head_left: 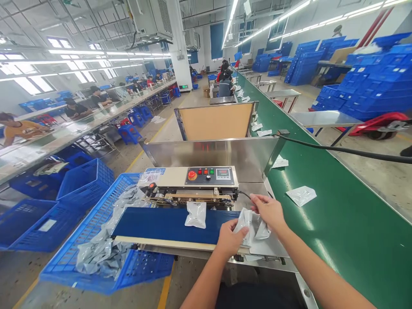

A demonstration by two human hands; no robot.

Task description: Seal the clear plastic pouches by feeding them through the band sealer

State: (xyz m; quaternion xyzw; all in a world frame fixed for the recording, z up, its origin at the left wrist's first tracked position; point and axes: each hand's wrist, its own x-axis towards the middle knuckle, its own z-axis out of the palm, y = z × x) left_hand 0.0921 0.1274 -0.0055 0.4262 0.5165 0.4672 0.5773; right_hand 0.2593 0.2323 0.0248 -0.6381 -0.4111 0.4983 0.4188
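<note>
Both my hands hold a crumpled silver foil pouch [251,227] just above the right end of the sealer's blue conveyor belt [161,227]. My left hand [229,239] grips its lower edge, and my right hand [268,210] pinches its upper edge. A second foil pouch [195,215] lies on the belt, a little left of my left hand. Behind the belt stands a band sealing machine [189,186] with a control panel of coloured buttons and a digital display.
A blue crate [106,240] holding loose foil pouches stands left of the sealer, with more blue crates [38,225] beyond. A green conveyor [337,227] runs along the right, carrying a foil pouch [301,195]. Several people work at long benches further back.
</note>
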